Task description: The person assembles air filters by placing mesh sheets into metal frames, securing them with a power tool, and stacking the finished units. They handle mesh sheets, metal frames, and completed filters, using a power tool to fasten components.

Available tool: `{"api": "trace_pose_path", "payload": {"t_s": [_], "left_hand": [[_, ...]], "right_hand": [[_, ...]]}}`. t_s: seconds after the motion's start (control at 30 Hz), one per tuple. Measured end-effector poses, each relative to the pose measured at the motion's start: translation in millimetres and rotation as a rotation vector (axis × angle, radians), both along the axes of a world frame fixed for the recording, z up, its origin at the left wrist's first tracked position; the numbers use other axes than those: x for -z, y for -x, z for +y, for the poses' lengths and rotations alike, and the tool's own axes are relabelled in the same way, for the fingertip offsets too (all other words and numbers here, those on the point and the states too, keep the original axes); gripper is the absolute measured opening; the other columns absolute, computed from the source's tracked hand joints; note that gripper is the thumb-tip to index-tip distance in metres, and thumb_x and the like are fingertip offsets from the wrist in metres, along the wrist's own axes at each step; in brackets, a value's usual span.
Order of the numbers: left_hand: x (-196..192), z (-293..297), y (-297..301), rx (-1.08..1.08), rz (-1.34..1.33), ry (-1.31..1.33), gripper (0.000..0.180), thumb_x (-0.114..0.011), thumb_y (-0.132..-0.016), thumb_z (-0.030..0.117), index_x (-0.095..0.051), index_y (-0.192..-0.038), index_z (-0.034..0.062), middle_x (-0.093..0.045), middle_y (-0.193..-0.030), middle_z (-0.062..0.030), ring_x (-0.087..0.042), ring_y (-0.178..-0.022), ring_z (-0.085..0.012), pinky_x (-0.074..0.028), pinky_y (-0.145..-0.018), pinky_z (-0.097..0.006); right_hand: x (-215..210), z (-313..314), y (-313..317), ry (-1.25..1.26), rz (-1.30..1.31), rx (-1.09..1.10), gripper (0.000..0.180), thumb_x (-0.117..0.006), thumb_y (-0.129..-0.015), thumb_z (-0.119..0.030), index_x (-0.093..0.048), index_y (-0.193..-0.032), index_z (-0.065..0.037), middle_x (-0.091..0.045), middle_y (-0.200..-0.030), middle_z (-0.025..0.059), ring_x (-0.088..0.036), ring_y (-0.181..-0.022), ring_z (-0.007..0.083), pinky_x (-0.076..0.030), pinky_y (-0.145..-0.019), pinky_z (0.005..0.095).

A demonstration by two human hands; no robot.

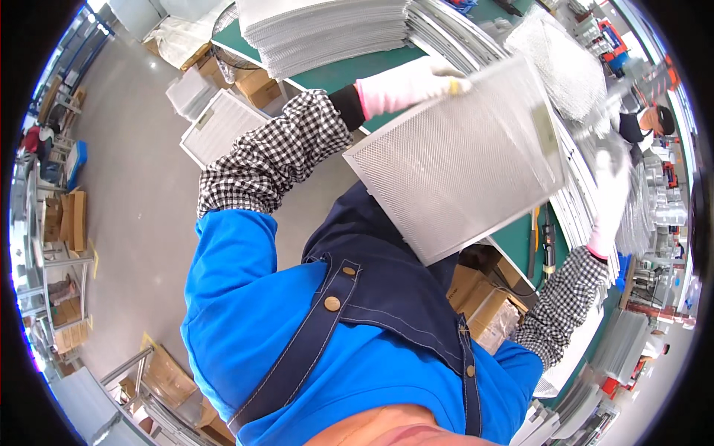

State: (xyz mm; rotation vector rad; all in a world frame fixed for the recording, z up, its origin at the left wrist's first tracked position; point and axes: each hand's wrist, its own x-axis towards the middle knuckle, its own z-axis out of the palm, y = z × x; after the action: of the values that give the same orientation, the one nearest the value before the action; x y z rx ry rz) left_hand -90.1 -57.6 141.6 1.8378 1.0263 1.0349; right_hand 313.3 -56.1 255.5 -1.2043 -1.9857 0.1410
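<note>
In a white-and-pink glove, my left hand [424, 83] grips the upper edge of a rectangular metal mesh filter panel [461, 156]. The panel is tilted in front of my body, with a thin frame and a small label-like patch near its right edge. My right hand [611, 182], in a white glove, is raised to the right of the panel and apart from it. Crumpled clear plastic film [636, 212] lies beside that hand. Motion smears its fingers, so whether they hold the film is unclear.
A tall stack of mesh panels [320, 37] stands on the green table [349, 68], with more panels fanned beside it. Bubble wrap [558, 63] lies at the far right. An orange-handled tool [534, 241] and a black screwdriver-like tool [549, 241] rest near the table edge, above cardboard boxes [476, 293].
</note>
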Motion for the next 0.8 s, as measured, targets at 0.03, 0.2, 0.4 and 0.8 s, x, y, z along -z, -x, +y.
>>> {"api": "trace_pose_path", "payload": {"t_s": [0.03,0.2,0.4,0.8], "left_hand": [[-6.5,-4.0,-11.7,0.052,-0.008,0.015,0.074,-0.063,-0.095,0.057,-0.06,-0.136,-0.0039,-0.068,-0.124,-0.0178,-0.064,-0.113,-0.0253,-0.051,-0.099,-0.036],[-41.2,-26.7,-20.9,0.273,-0.144,0.167,0.071,-0.063,-0.097,0.05,-0.052,-0.142,-0.004,-0.068,-0.122,-0.0208,-0.064,-0.113,-0.0254,-0.052,-0.099,-0.037],[-1.2,-37.8,-3.8,0.232,-0.753,0.324,0.057,-0.059,-0.103,0.032,-0.046,-0.145,-0.004,-0.061,-0.134,-0.0165,-0.064,-0.116,-0.0232,-0.053,-0.098,-0.036],[-22.2,-66.8,-55.7,-0.096,-0.511,0.108,0.034,-0.059,-0.103,0.016,-0.062,-0.129,-0.0052,-0.068,-0.103,-0.0042,-0.059,-0.092,-0.0099,-0.048,-0.086,-0.025]], "right_hand": [[31.9,16.2,-19.3,0.146,-0.026,0.022,0.067,-0.067,-0.097,-0.038,-0.047,-0.147,0.0,-0.057,-0.141,0.0183,-0.053,-0.132,0.0286,-0.038,-0.113,0.0382],[66.3,-38.3,1.8,0.505,0.23,0.027,0.062,-0.063,-0.1,-0.037,-0.05,-0.143,0.006,-0.058,-0.138,0.0189,-0.054,-0.126,0.0251,-0.039,-0.109,0.0366],[102.6,-90.7,-58.3,0.301,0.632,0.26,0.058,-0.056,-0.104,-0.039,-0.051,-0.139,0.007,-0.06,-0.131,0.015,-0.056,-0.116,0.0198,-0.044,-0.101,0.0341],[130.0,-136.8,-51.8,0.148,0.854,0.312,0.046,-0.057,-0.104,-0.04,-0.063,-0.12,0.003,-0.064,-0.102,0.0028,-0.057,-0.089,0.0109,-0.046,-0.081,0.0264]]}}
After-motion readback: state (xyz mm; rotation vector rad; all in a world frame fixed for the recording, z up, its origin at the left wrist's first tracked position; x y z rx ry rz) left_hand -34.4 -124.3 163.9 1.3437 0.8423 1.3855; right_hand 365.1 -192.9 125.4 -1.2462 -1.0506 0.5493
